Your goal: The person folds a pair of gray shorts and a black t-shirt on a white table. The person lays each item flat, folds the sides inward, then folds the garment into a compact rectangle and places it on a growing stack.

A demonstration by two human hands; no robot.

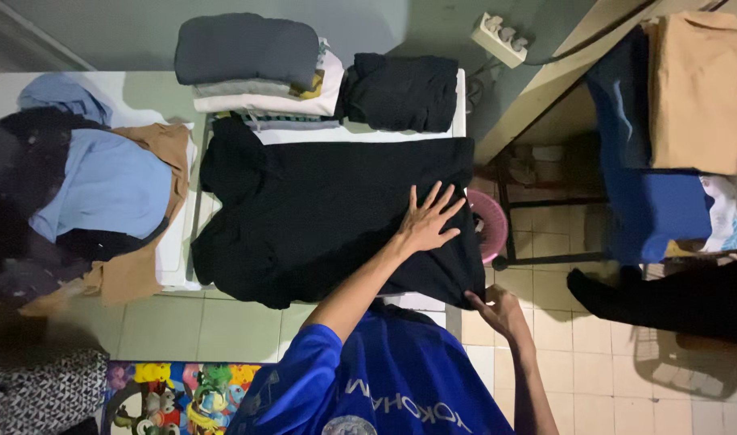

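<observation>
Black shirt [320, 217], centre frame, flat on white desk [400, 133]; left hand [427, 221] spread, pressing cloth to hold it; right hand [497, 310] pinching lower right hem; folded stack [260, 68] at upper centre

Both hands [465, 266] on black garment [320, 213]

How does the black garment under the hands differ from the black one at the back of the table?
The black garment under the hands lies spread wide and rumpled; the folded black garment is a compact square. The spread one covers most of the white table, the folded one only a back corner. The left hand presses flat on the spread one and the right hand pinches its near corner; nothing touches the folded one. Both are plain black.
</observation>
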